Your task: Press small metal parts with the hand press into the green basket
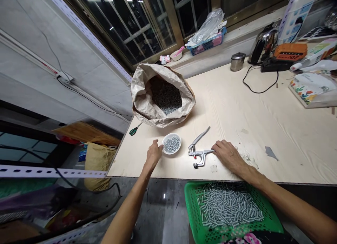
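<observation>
A small white bowl (pixel 172 153) filled with short silvery metal pieces sits on the wooden table. My left hand (pixel 154 153) is at the bowl's left rim, fingers curled and touching its edge. To the right lies a pair of snap-fastener pliers (pixel 201 155), its spring-loaded handles spread apart. My right hand (pixel 226 154) rests on the table with its curled fingers closed over the end of the lower handle. Behind the bowl stands an open paper sack (pixel 139 93) holding many small metal pieces. A green basket (pixel 191 210) of silvery metal pins is below the table's front edge.
Green-handled scissors (pixel 133 131) lie at the table's left edge. At the back right are a lidded metal cup (pixel 237 61), an electric kettle (pixel 265 40), an orange battery (pixel 290 52) and a tissue pack (pixel 313 88). A blue basket (pixel 207 43) stands on the windowsill.
</observation>
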`<act>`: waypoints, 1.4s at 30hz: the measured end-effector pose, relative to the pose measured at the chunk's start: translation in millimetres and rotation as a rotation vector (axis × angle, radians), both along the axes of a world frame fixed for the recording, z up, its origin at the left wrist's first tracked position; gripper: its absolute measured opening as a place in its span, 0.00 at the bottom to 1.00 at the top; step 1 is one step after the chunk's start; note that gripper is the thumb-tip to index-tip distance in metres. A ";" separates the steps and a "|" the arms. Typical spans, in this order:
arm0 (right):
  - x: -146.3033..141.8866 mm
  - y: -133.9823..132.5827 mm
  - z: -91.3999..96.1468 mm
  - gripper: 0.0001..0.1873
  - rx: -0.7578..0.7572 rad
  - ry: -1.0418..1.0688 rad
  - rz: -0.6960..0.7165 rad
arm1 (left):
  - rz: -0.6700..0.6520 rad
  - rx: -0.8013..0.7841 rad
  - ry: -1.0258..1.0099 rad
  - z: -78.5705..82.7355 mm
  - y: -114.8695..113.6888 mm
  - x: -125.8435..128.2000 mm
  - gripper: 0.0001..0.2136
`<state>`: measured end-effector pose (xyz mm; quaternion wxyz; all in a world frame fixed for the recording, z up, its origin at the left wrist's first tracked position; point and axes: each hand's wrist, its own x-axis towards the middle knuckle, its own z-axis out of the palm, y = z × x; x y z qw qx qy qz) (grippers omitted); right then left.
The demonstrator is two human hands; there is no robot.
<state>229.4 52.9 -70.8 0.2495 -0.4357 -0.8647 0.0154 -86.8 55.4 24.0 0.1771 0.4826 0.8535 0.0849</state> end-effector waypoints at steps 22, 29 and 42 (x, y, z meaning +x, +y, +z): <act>-0.9 0.3 -2.1 0.09 0.023 -0.004 -0.011 | -0.430 0.058 0.436 1.7 2.6 15.6 0.12; -1.8 0.7 -3.5 0.08 0.010 -0.004 -0.019 | -0.620 -0.130 0.655 -1.9 10.9 29.5 0.15; 0.3 -0.6 3.8 0.09 0.047 -0.032 0.047 | -0.461 0.236 0.123 7.7 -8.3 47.5 0.08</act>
